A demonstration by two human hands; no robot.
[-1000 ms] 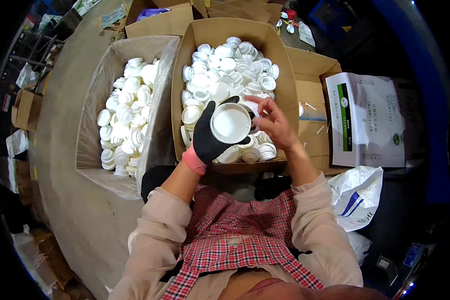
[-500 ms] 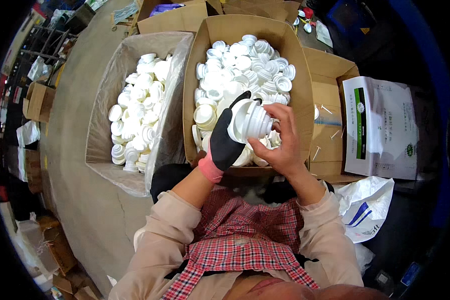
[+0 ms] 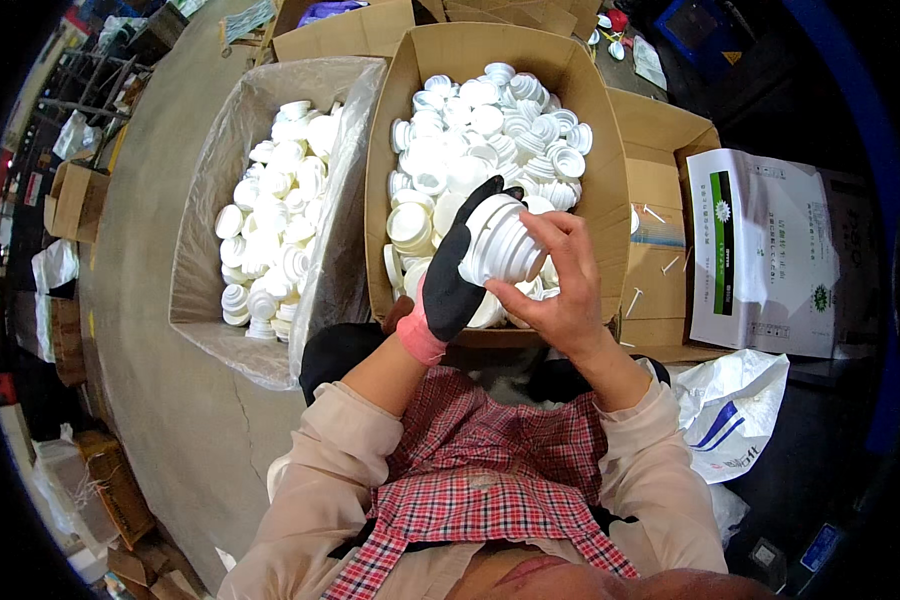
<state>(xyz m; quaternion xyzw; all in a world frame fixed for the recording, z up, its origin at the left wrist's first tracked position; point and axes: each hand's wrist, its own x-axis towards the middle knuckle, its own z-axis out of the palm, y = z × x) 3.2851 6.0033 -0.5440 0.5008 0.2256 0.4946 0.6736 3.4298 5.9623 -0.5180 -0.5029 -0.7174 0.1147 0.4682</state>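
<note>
The held part [image 3: 510, 243] looks like smooth, slightly glossy plastic, the carton [image 3: 500, 48] matt cardboard, the apron [image 3: 485, 510] woven cloth.

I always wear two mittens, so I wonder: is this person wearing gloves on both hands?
No, the left hand wears a black glove with a pink cuff, but the right hand is bare.

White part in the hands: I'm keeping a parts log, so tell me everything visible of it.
The part is white and round, with several stacked rings, stepped in width. It looks like smooth plastic. It is tilted, its ringed side facing right. The gloved left hand supports it from the left; the bare right hand has its fingers at the right and lower edges. It is held above the middle box.
</note>
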